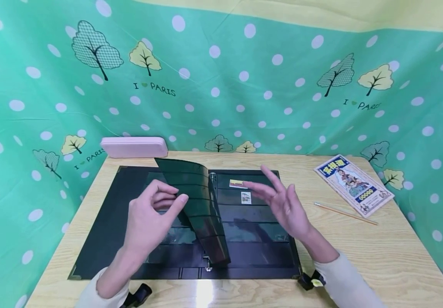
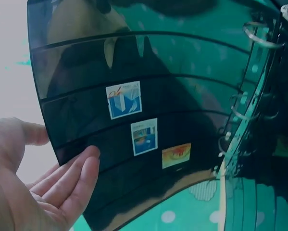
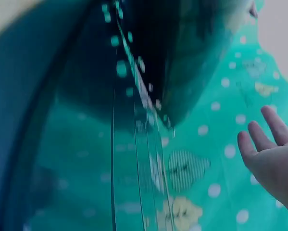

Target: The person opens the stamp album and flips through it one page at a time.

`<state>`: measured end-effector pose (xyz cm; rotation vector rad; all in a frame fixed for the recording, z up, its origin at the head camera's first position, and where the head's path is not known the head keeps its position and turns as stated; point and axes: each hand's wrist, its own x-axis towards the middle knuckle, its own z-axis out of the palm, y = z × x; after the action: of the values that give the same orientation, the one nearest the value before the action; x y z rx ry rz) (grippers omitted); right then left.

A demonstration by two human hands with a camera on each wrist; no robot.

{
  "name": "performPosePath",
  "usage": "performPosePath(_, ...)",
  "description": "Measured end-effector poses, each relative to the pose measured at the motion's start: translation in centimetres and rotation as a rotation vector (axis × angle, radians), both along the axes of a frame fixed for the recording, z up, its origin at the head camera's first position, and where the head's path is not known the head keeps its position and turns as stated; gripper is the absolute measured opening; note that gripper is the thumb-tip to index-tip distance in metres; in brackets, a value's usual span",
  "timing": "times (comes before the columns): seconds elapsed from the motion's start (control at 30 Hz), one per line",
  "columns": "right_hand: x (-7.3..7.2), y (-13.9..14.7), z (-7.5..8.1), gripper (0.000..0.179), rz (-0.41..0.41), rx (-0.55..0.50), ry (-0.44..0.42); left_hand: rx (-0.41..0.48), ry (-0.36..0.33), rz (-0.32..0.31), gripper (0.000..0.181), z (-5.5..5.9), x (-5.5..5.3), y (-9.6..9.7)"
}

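Note:
A black stamp album point(image 1: 102, 231) lies spread on the table, one dark pocket page point(image 1: 194, 184) raised and curving up from its ring binding. My left hand point(image 1: 148, 218) pinches that page's free edge between thumb and fingers. In the left wrist view, the fingers of the left hand point(image 2: 62, 192) lie over the page, and the thumb tip is hidden behind it. Three stamps sit in its strips: a blue one point(image 2: 124, 100), another blue one point(image 2: 144, 137) and an orange one point(image 2: 176, 155). My right hand point(image 1: 283, 205), fingers spread, hovers by a yellow-red stamp point(image 1: 237, 183) and a grey stamp point(image 1: 246, 197).
Behind the album a pink case point(image 1: 134, 147) stands at the back left. To the right lie a pencil point(image 1: 346, 213) and a printed booklet point(image 1: 354, 184) on the wooden table point(image 1: 394, 256). Green dotted cloth point(image 1: 221, 111) hangs around the back and sides.

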<state>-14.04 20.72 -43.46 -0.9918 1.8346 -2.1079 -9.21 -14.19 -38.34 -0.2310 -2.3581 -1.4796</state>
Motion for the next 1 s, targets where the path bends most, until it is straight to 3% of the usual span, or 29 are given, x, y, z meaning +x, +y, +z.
performPosePath(0.07, -0.7, 0.9, -0.3, 0.066, -0.065, 0.087, -0.001, 0.017, -0.031, 0.008, 0.019, 0.2, -0.2, -0.5)
performPosePath(0.2, -1.9, 2.4, -1.4, 0.058, -0.172, 0.365, -0.046, 0.035, -0.108, 0.026, 0.018, 0.6, -0.7, -1.3)
performPosePath(0.37, -3.0, 3.5, -3.3, 0.067, -0.235, 0.632, -0.055, 0.034, -0.176, 0.04, 0.021, 0.8, -1.3, -2.3)
performPosePath(0.63, -4.2, 4.9, -5.0, 0.072, -0.3, 0.691, -0.048, 0.015, -0.257, 0.041, 0.025, 0.9, -2.6, -4.3)
performPosePath(0.73, -4.6, 5.4, -5.5, 0.08, -0.323, 0.76, -0.016, 0.021, -0.276, 0.041, 0.025, 1.0, -2.9, -5.1)
performPosePath(1.0, -5.1, 6.0, -6.7, 0.108, -0.306, 0.972, 0.094, 0.173, -0.226, 0.04, 0.023, 1.1, -2.7, -4.5)
